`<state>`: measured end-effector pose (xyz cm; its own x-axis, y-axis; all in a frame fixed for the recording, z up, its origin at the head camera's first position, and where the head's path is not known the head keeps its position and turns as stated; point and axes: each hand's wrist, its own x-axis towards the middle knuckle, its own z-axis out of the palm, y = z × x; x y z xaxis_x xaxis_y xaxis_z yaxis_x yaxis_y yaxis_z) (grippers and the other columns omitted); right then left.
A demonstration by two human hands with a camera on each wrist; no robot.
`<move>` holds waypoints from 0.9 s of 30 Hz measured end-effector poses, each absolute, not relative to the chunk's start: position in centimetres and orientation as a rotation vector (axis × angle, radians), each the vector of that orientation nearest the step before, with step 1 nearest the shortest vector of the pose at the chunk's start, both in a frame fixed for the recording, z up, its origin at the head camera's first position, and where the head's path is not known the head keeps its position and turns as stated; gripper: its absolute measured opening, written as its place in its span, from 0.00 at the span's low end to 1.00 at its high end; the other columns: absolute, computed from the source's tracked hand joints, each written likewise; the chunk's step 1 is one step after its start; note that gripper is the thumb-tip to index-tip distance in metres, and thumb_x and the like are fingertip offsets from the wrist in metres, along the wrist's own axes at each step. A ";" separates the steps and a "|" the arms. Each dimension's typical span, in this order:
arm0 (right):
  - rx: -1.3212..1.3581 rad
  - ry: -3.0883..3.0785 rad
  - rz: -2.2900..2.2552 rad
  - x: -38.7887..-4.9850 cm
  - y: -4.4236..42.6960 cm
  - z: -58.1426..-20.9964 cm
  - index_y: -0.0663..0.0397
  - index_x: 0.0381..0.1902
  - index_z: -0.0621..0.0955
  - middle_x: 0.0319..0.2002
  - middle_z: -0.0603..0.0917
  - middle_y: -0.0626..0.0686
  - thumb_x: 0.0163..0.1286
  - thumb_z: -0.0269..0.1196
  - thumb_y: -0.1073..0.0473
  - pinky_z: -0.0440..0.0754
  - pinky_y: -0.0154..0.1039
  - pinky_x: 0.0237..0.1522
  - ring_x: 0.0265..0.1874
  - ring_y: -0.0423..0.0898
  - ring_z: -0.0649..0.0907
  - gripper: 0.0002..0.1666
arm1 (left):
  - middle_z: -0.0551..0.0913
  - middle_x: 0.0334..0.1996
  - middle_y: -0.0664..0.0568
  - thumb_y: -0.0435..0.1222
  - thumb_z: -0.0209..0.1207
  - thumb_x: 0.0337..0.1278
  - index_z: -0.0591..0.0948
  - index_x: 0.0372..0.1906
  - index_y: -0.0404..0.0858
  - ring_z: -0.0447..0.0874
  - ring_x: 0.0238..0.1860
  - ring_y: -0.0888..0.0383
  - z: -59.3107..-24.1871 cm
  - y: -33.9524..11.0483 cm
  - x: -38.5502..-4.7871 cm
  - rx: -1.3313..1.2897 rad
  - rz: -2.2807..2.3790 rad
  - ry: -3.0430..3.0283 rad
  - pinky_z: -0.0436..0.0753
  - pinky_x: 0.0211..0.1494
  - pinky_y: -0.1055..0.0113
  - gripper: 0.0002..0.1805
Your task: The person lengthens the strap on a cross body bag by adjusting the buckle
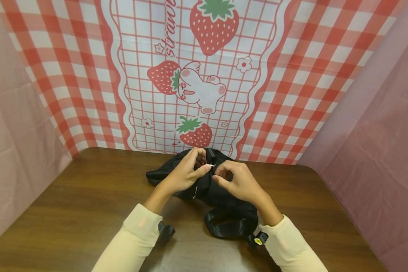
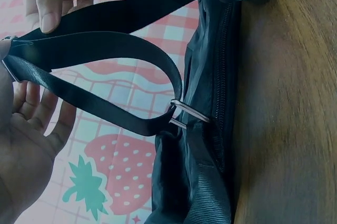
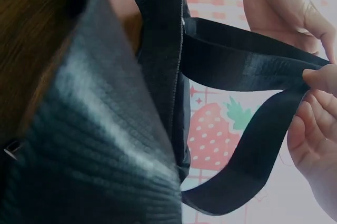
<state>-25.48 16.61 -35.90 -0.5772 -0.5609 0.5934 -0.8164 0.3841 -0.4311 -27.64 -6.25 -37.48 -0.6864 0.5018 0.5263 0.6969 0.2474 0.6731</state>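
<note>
A black bag [image 1: 210, 189] with a zipper [image 2: 222, 76] lies on the wooden table. Its webbing strap [image 2: 110, 45] is lifted off the bag and loops through a metal ring [image 2: 190, 111] at the bag's side. My left hand [image 1: 187, 172] pinches the strap at its metal slider buckle [image 2: 10, 68], partly cut off at the left wrist view's edge. Close by, my right hand [image 1: 238, 179] pinches the strap between thumb and fingers, as the right wrist view shows at the thumb [image 3: 320, 78]. A further strap loop [image 1: 229, 226] lies nearer my right forearm.
The brown wooden table [image 1: 88, 211] runs under the bag. Behind it hangs a red-and-white checked cloth [image 1: 306, 75] with strawberries. Pink cloths [image 1: 380, 158] stand at both sides. Small black devices [image 1: 166, 230] are strapped at both wrists.
</note>
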 end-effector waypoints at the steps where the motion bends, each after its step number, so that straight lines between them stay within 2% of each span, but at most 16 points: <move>1: 1.199 -2.301 1.011 -25.5 16.6 -35.9 0.50 0.32 0.83 0.28 0.81 0.42 0.64 0.73 0.67 0.83 0.45 0.30 0.27 0.38 0.79 0.08 | 0.71 0.48 0.43 0.59 0.47 0.76 0.67 0.56 0.35 0.76 0.47 0.51 -37.5 -6.3 -27.7 -1.129 -1.417 -2.317 0.79 0.52 0.57 0.30; 9: 1.259 -2.405 0.940 -25.8 16.8 -36.0 0.47 0.29 0.84 0.27 0.81 0.40 0.62 0.74 0.65 0.81 0.36 0.29 0.27 0.35 0.79 0.10 | 0.71 0.49 0.43 0.50 0.50 0.78 0.67 0.58 0.35 0.76 0.48 0.51 -37.3 -6.4 -27.6 -1.123 -1.444 -2.330 0.79 0.53 0.56 0.23; 17: 1.269 -2.441 0.915 -25.8 16.9 -36.2 0.47 0.29 0.83 0.26 0.81 0.39 0.62 0.75 0.64 0.81 0.35 0.28 0.26 0.34 0.79 0.10 | 0.72 0.48 0.43 0.44 0.53 0.78 0.67 0.58 0.33 0.76 0.46 0.52 -37.3 -6.4 -27.6 -1.125 -1.417 -2.323 0.78 0.50 0.59 0.19; 24: 1.250 -2.400 0.926 -25.9 16.8 -36.3 0.46 0.32 0.83 0.28 0.81 0.39 0.64 0.74 0.61 0.83 0.40 0.28 0.27 0.34 0.79 0.09 | 0.72 0.48 0.43 0.42 0.54 0.77 0.67 0.59 0.34 0.76 0.45 0.52 -37.3 -6.3 -27.5 -1.112 -1.453 -2.364 0.79 0.49 0.59 0.19; 27: 1.244 -2.385 0.927 -25.9 16.8 -36.3 0.46 0.33 0.83 0.28 0.81 0.39 0.64 0.74 0.63 0.82 0.38 0.29 0.27 0.35 0.79 0.09 | 0.73 0.48 0.42 0.40 0.54 0.77 0.67 0.60 0.34 0.76 0.45 0.52 -37.3 -6.2 -27.5 -1.113 -1.463 -2.375 0.79 0.48 0.58 0.18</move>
<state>-25.89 16.79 -36.30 -0.5823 -0.6217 0.5239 -0.8123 0.4183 -0.4064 -27.47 -6.23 -37.31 -0.7171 0.5161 0.4685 0.6506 0.2545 0.7155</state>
